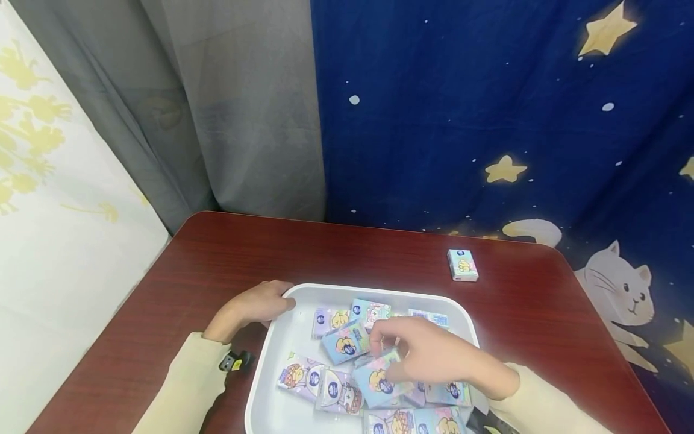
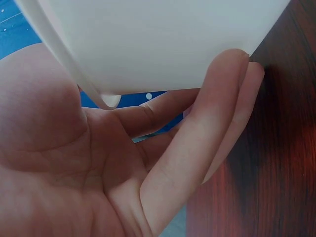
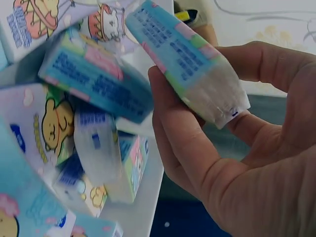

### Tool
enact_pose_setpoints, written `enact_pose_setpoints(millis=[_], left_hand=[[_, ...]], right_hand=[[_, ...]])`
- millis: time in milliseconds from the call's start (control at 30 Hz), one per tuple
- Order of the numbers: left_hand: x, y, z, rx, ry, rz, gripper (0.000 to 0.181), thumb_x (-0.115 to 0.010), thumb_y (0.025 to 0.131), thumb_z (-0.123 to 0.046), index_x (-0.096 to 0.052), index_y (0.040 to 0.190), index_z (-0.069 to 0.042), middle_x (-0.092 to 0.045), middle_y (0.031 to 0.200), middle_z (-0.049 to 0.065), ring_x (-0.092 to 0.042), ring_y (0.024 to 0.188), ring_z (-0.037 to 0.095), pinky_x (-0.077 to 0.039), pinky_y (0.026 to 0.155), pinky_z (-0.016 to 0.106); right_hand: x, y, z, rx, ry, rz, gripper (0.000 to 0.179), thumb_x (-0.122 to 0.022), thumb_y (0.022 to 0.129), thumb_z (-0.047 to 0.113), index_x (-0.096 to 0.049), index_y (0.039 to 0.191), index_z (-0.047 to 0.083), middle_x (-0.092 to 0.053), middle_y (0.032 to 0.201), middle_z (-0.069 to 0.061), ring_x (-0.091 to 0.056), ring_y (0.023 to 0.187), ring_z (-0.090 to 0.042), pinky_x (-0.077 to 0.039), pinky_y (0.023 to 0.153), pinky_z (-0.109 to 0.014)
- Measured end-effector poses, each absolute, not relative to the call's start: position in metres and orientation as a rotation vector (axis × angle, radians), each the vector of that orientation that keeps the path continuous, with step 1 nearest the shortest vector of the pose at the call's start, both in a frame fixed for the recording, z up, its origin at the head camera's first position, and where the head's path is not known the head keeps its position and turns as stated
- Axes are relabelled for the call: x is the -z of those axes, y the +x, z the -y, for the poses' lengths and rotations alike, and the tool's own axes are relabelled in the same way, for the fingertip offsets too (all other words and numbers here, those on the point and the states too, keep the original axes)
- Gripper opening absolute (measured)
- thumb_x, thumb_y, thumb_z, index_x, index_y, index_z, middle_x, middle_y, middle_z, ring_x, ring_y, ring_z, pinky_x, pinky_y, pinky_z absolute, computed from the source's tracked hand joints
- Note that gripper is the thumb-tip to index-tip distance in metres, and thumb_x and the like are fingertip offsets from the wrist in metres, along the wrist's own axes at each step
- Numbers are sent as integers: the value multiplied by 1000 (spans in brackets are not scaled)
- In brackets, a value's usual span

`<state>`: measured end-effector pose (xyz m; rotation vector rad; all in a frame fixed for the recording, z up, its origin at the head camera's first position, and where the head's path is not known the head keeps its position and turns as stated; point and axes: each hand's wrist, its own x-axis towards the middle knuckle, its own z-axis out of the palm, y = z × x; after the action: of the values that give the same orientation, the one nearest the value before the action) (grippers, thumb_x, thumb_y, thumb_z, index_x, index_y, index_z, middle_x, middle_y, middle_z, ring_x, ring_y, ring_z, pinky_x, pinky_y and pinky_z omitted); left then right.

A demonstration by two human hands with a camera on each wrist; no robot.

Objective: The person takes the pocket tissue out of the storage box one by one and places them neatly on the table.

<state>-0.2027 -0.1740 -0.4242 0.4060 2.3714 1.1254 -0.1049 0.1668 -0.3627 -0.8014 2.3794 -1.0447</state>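
Observation:
A white plastic tray point(image 1: 303, 331) holds several small packs of tissues with cartoon prints, some blue, some purple. My left hand point(image 1: 260, 301) grips the tray's far left corner. Seen from the left wrist, the thumb is over the rim and the fingers lie against the outer wall point(image 2: 148, 44). Above the pile in the tray, my right hand point(image 1: 434, 352) pinches a blue tissue pack point(image 1: 376, 383) between thumb and fingers. The right wrist view shows this pack point(image 3: 192, 64) tilted, its clear wrapper end toward the palm. Other packs lie overlapping beneath the right hand, partly hidden.
One tissue pack point(image 1: 462, 266) stands by itself on the dark red table point(image 1: 244, 247), beyond the tray's far right corner. Behind the table hang a grey curtain point(image 1: 260, 120) and a blue star-patterned curtain point(image 1: 423, 120). A white printed cloth point(image 1: 54, 259) is at the left.

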Motion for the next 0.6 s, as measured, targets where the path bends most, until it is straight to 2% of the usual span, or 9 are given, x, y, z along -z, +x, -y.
enact_pose_setpoints(millis=[167,467,600], left_hand=[[425,-202,174,-1136,402,-2362,38,-58,101,-10,-66,136,4,-75,97,9,-76,78,25,-66,63,44],[425,-203,174,-1126,397,-2368,35,-58,102,-10,-67,132,4,-74,96,9,-76,78,24,-67,64,44],[424,-204,174,-1120,402,-2373,35,-58,101,-9,-67,132,4,-74,95,9,-76,78,24,-67,64,44]], right_hand=[[360,-110,-178,1110,-774,-2388,28,-83,83,5,-66,97,23,-67,98,12,-64,98,-13,-57,89,-40],[361,-123,-201,1212,-683,-2415,26,-83,82,4,-65,95,18,-65,101,4,-64,104,-22,-55,97,-48],[361,-129,-214,1314,-549,-2352,25,-79,84,1,-63,98,13,-68,105,-4,-68,101,-27,-59,90,-45]])
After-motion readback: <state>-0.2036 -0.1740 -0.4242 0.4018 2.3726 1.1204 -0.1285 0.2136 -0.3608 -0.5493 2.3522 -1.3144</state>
